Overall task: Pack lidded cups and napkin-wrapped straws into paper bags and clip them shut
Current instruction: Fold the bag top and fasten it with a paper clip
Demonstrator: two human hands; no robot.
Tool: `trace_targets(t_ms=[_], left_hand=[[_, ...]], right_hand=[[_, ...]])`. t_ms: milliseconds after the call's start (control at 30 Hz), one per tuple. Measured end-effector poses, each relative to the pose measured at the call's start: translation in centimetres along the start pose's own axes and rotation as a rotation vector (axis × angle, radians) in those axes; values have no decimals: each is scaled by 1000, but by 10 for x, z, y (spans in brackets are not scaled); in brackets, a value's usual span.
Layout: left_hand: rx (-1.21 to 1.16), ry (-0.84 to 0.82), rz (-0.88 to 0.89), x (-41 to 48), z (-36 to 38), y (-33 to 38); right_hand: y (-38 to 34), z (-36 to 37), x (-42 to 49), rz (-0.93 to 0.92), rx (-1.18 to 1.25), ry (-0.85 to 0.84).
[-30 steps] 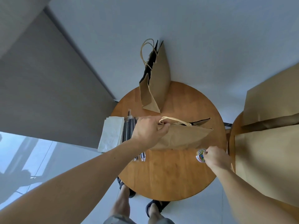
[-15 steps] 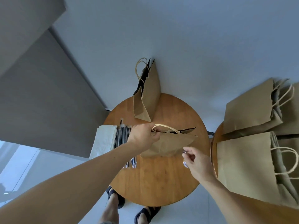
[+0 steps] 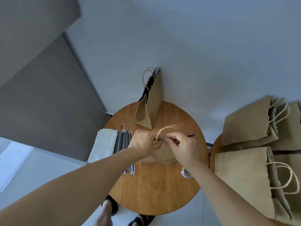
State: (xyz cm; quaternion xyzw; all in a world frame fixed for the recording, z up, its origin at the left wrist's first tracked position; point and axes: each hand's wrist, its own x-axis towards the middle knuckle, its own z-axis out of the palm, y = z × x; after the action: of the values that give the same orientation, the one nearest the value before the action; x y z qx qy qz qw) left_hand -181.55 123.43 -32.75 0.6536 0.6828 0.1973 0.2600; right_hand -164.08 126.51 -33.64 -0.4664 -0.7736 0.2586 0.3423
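Head view: L hand point(image 3: 143, 142) gripped the closed top of the brown paper bag w/ twine handles point(image 3: 157, 158), which stood mid round wooden surface point(image 3: 154, 185). R hand point(image 3: 184, 147) pinched the same top edge just beside it. Small tub of coloured clips point(image 3: 185, 173) sat near the R wrist.

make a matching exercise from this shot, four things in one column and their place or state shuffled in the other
Things:
1. stack of white paper napkins
2. small round tub of coloured clips
3. upright brown paper bag
4. mid-table brown paper bag

Place or state:
A. top pinched by left hand and right hand
B. far edge of the round wooden table
C. table's left edge, beside black wrapped straws
D. near the table's right edge

Pairs: 1-C, 2-D, 3-B, 4-A
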Motion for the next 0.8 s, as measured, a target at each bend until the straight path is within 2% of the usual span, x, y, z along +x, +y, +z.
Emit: trace_targets(t_ms=[467, 800], left_hand=[[66, -68, 3, 6, 5, -5], [8, -33, -6, 7, 10, -8]], right_hand=[[-5, 0, 14, 13, -83, -160], [0, -3, 14, -153, -328, -228]])
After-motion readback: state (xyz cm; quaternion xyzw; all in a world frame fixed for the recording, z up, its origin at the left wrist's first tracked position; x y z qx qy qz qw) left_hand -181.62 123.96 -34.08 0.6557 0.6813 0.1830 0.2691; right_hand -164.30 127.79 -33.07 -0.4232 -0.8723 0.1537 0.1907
